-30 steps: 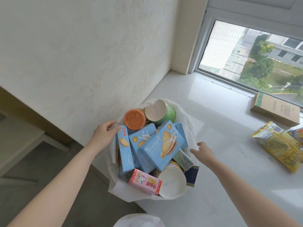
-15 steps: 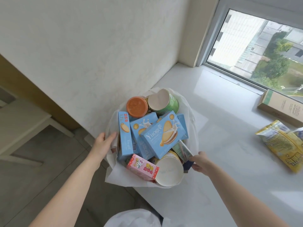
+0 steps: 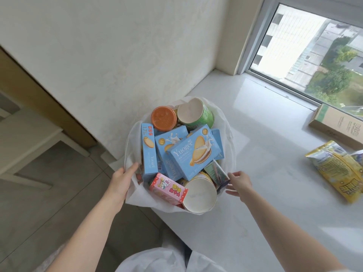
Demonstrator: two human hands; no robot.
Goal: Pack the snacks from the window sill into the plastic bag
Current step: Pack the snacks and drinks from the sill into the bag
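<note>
A white plastic bag (image 3: 137,195) stands on the near-left corner of the white window sill (image 3: 265,134), stuffed with snacks. Inside are blue Yuogee biscuit boxes (image 3: 193,154), a pink box (image 3: 168,188), an orange-lidded tub (image 3: 163,118), a green cup (image 3: 194,114) and a white cup (image 3: 200,195). My left hand (image 3: 121,183) grips the bag's left rim, thumb over the plastic. My right hand (image 3: 238,183) reaches the bag's right rim with its fingers spread, fingertips at the plastic. A yellow snack packet (image 3: 337,169) lies on the sill to the right.
A brown carton (image 3: 337,125) lies by the window frame (image 3: 275,81) at the far right. A white wall (image 3: 117,55) rises just left of the bag. The sill's front edge drops to a tiled floor (image 3: 49,203). White fabric (image 3: 167,260) shows at the bottom.
My left hand slid down the bag's left rim from beside the orange tub to the near side. My right hand came in from the sill to the bag's right rim.
</note>
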